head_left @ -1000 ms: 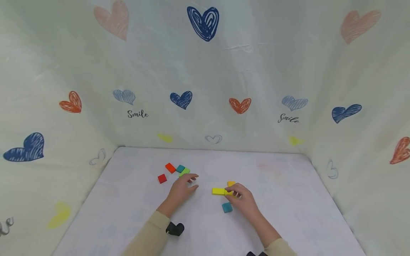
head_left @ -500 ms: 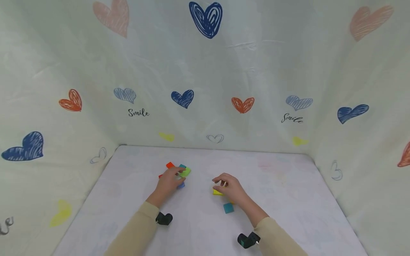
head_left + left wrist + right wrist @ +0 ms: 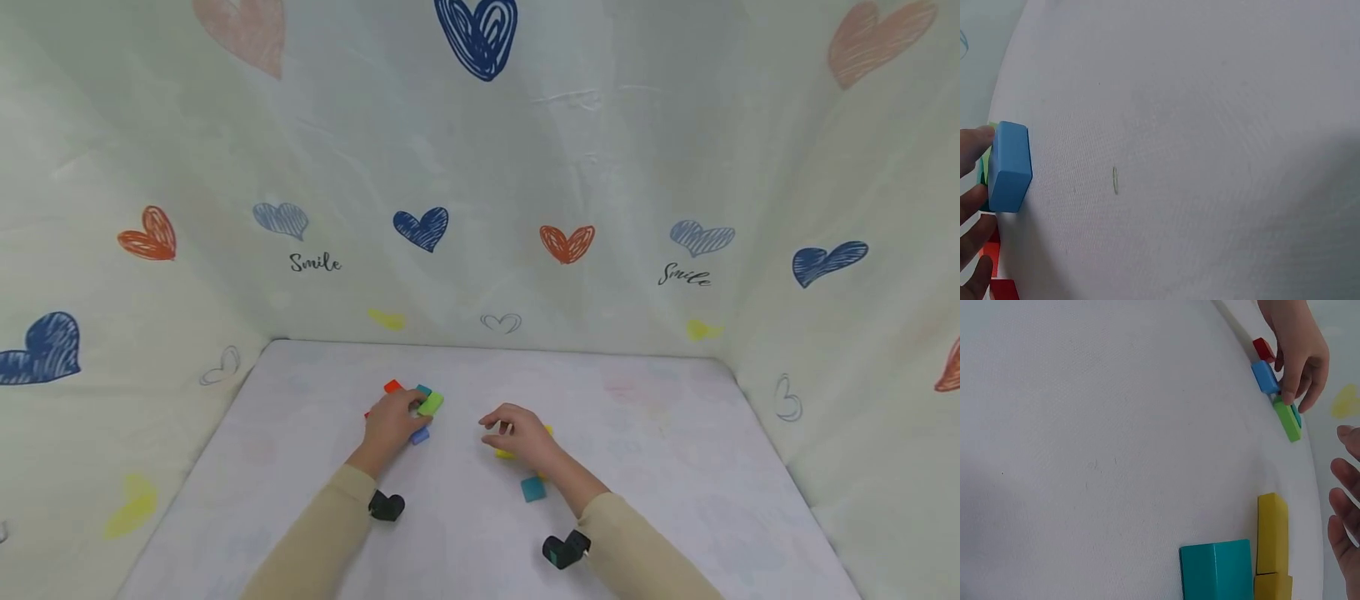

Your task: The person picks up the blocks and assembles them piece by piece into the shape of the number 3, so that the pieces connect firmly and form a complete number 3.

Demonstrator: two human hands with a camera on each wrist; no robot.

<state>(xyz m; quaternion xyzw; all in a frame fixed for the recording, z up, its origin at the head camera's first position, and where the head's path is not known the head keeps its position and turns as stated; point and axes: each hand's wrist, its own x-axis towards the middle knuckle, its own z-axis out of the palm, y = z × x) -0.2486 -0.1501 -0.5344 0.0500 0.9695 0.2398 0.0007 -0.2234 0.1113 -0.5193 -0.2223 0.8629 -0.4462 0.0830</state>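
My left hand reaches into a cluster of small blocks at the left of the table, its thumb and fingertips around the light green block. Beside that block are a teal block and a blue block. Red blocks lie partly under this hand. My right hand hovers over yellow blocks, fingers loosely bent and nothing between them. A second teal block lies close to the yellow ones, which the hand partly covers in the head view.
The white tabletop ends at a hanging cloth printed with hearts, behind and at both sides. A black wrist camera sits on the left sleeve, and another black camera on the right.
My left hand has moved left and away from me to the green block, uncovering the blue one. The right hand has let go of a yellow block and drawn left above the yellow blocks.
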